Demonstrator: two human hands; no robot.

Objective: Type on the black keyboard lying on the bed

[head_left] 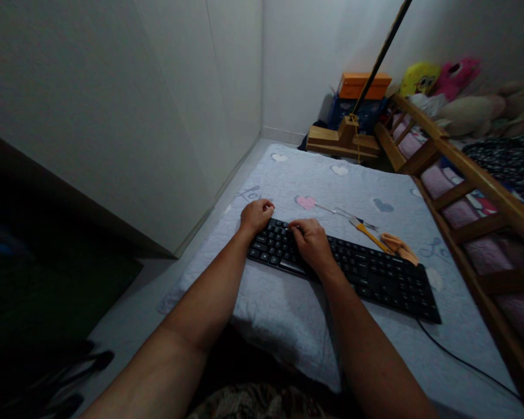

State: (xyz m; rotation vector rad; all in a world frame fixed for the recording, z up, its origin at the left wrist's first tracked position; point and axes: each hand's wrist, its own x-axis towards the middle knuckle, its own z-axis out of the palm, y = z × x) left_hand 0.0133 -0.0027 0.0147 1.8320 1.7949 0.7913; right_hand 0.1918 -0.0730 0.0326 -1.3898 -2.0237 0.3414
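Rests L hand (pixel 256 216) at far left corner of kbd (pixel 378 279), w/ curled fingers, prob to stop it sliding. Can't tell if gripping the edge or just touching. Holds R hand (pixel 313 243) over the left half of kbd, w/ thumb and finger drawn close, maybe to pinch a key or a tiny bit; too small to tell. Has kbd flat on the soft cloth (pixel 262 291), slanted, w/ left end farther off, maybe for easy reach. Has cord (pixel 467 364) running from near side off to the right, prob to keep clear of both hands. Past kbd: thin metal tool (pixel 325 208), yellow tool (pixel 372 235), orange bundle (pixel 399 248), all near R hand, prob to be handy.
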